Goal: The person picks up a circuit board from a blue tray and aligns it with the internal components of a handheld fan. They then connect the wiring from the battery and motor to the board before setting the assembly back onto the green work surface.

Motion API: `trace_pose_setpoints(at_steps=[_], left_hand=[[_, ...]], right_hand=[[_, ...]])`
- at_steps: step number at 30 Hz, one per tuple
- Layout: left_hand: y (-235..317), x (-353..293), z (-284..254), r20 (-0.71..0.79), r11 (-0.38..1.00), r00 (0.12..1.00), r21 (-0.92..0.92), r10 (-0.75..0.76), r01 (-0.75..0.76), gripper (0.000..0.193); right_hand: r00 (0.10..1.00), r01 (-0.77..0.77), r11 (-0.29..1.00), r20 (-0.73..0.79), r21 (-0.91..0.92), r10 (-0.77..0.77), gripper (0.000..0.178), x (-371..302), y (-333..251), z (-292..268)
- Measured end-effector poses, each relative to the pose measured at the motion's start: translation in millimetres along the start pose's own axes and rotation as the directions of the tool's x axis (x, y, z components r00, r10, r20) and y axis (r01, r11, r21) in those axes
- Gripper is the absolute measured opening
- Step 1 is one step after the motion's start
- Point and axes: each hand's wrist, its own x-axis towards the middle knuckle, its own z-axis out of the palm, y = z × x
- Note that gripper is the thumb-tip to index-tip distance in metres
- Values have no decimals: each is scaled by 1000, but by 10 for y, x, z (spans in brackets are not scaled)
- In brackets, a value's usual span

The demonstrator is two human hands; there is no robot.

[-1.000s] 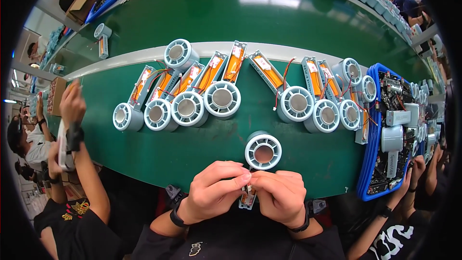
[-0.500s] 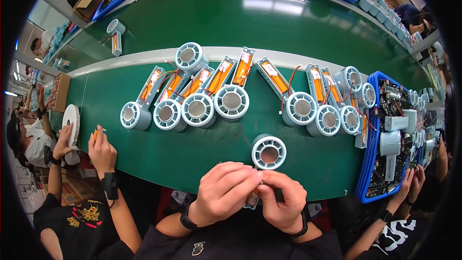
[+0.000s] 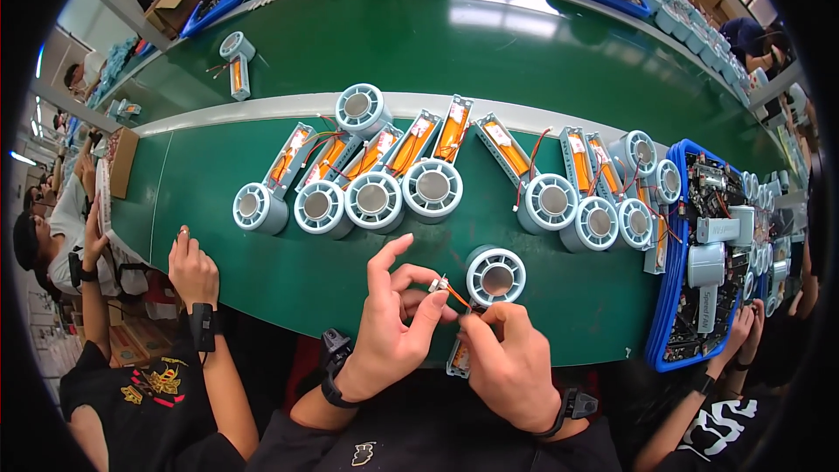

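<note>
Right in front of me lies a pale blue handheld fan (image 3: 496,278), its round slotted head up and its open handle (image 3: 457,360) pointing at me. My right hand mostly hides that handle. Between the thumb and a finger of my left hand (image 3: 391,332) is a small white connector (image 3: 439,284), the index finger raised. Orange-red wires (image 3: 457,296) stretch from it toward the fan. My right hand (image 3: 511,367) is closed over the top of the handle, its fingertips pinched near the wires; what they grip is too small to make out.
Several similar fans (image 3: 374,197) with orange batteries in open handles lie across the green table (image 3: 288,280). Stacked blue trays (image 3: 669,297) of parts stand at the right. A white rail (image 3: 288,107) runs behind. Co-workers' hands (image 3: 194,273) are at the left and right.
My hands were close together at the fan's handle; the left has moved off to the left with the connector, its index finger lifting. The wires now show between them. The view has shifted slightly.
</note>
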Motion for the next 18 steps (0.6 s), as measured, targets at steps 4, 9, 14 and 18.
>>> trace_pose_setpoints(at_steps=[4,9,14,18], left_hand=[[34,69,-157,154,884,960,378,232,-274,54],[189,80,-234,418,763,862,444,287,-470,42],[166,54,-183,436,820,883,433,173,-375,44],[96,56,-109,464,763,840,424,280,-488,48]], right_hand=[[995,3,975,-95,223,19,19,-82,237,-8],[962,37,951,-268,308,49,16,-121,280,74],[967,26,944,-247,328,59,16,-96,309,106],[965,88,933,-263,349,7,21,-96,358,136]])
